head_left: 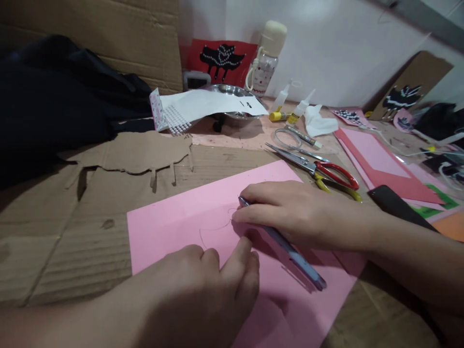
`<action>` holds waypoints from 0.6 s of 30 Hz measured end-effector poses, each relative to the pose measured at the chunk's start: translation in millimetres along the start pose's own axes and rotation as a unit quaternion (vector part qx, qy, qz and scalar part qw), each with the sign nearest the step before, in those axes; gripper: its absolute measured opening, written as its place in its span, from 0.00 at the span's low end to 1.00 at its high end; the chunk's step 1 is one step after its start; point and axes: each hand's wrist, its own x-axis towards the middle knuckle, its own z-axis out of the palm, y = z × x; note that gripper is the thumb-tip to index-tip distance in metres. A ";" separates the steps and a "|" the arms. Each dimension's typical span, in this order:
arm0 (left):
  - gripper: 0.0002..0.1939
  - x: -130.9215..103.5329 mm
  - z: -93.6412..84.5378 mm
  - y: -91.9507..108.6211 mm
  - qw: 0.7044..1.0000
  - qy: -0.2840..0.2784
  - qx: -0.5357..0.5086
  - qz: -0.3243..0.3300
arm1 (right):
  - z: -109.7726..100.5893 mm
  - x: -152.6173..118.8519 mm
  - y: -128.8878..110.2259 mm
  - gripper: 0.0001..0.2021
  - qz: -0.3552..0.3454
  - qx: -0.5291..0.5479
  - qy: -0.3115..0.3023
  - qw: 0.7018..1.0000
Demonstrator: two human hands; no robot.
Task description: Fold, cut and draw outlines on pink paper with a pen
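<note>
A sheet of pink paper (163, 222) lies on the cardboard, with a thin curved line drawn on it. My right hand (300, 210) is closed around a grey pen (293, 256). The pen slants across the sheet, its pointed end by my fingertips near the drawn line and its other end toward me. Just below the line, my left hand (210, 280) rests on the paper with curled fingers. Whatever may be under those fingers is hidden.
Behind the sheet lie red-handled scissors (315, 166), yellow-handled pliers (339, 189), glue bottles (299, 108) and a cut cardboard shape (141, 150). A metal bowl (235, 89) holds white paper beside a bottle (266, 63). Coloured sheets (391, 164) lie right; dark fabric (65, 101) lies left.
</note>
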 end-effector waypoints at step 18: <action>0.27 -3.7 0.4 7.1 0.999 0.003 0.009 -0.033 | -1.3 -1.5 -10.8 0.14 -0.029 -0.096 -0.006 0.995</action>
